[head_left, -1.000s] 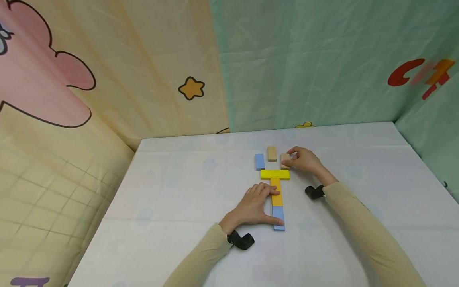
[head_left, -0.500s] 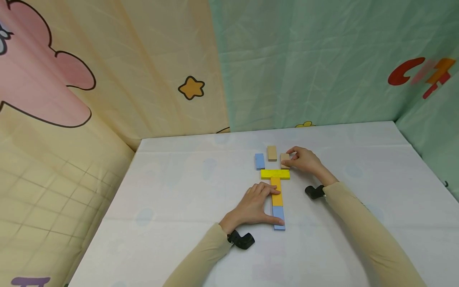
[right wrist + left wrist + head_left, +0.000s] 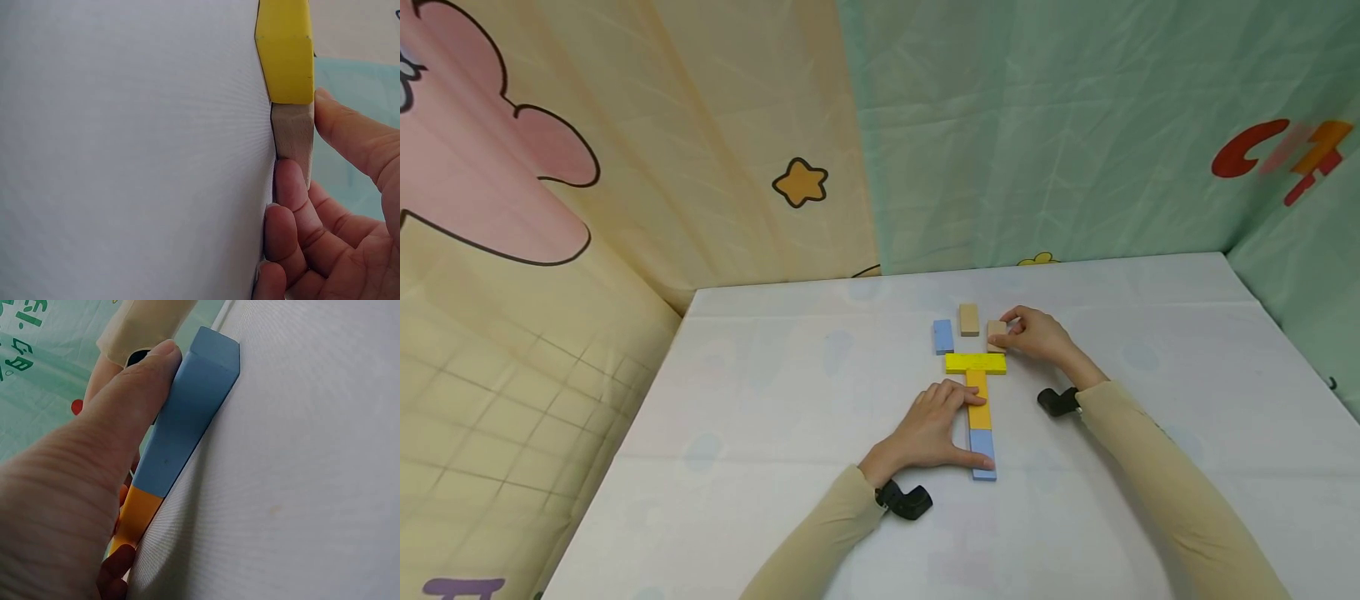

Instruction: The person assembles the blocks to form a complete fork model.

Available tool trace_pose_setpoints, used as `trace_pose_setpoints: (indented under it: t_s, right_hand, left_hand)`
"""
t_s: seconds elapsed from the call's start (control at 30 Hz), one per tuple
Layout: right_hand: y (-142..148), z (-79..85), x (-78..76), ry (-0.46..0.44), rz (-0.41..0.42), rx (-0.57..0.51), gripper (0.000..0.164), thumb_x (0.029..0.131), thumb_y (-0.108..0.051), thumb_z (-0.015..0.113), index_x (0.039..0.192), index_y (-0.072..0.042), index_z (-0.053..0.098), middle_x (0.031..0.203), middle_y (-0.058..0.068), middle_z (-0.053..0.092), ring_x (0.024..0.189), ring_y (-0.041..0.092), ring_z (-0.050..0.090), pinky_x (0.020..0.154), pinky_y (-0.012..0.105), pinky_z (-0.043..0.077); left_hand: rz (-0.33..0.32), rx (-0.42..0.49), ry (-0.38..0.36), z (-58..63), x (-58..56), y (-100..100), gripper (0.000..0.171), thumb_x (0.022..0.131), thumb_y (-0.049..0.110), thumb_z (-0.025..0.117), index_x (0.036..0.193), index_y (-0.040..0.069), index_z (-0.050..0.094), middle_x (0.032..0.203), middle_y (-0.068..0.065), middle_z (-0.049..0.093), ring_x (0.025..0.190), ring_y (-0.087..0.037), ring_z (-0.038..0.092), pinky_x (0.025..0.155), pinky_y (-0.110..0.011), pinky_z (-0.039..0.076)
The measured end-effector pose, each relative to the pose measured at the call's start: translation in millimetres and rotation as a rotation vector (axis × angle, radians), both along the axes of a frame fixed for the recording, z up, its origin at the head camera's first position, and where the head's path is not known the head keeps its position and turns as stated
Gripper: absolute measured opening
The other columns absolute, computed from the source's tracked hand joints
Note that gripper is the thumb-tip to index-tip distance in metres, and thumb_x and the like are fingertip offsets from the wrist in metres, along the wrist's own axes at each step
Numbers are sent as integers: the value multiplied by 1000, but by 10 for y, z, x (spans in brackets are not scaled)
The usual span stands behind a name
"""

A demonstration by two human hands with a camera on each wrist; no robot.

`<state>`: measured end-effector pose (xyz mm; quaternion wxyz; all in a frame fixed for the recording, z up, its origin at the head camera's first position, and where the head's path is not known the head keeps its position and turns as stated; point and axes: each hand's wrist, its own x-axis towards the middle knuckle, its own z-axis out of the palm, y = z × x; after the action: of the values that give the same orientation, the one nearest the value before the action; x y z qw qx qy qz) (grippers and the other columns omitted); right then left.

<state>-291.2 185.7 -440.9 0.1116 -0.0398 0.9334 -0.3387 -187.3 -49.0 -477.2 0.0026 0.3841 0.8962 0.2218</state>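
Observation:
My left hand point(image 3: 928, 429) rests across the stem of a T-shaped row of flat blocks. Its thumb lies on the lower blue block point(image 3: 982, 447), and its fingertips touch the orange block point(image 3: 978, 415) above. In the left wrist view the thumb is on the blue block's point(image 3: 194, 412) upper face. A yellow block point(image 3: 975, 363) forms the crossbar. My right hand point(image 3: 1036, 335) holds a plain wooden block point(image 3: 996, 330) by thumb and fingers. In the right wrist view this wooden block point(image 3: 294, 134) lies against the yellow block's point(image 3: 285, 53) end.
A second blue block point(image 3: 943, 337) lies above the crossbar's left end. Another wooden block point(image 3: 968, 320) sits slightly farther back. All lie on a white-covered table point(image 3: 790, 417), with printed curtains point(image 3: 1045, 133) behind and at the sides.

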Motion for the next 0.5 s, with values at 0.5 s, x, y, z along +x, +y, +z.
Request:
trace_pose_setpoints:
  t_s: [0.5]
  right_hand:
    - [-1, 10, 11, 6, 3, -6, 59, 84, -41, 70, 119, 3, 52, 90, 12, 57, 75, 24, 49, 64, 32, 39]
  left_hand:
    - [1, -6, -10, 0, -2, 3, 84, 66, 68, 73, 131, 22, 47, 134, 4, 39, 116, -9, 36, 89, -24, 31]
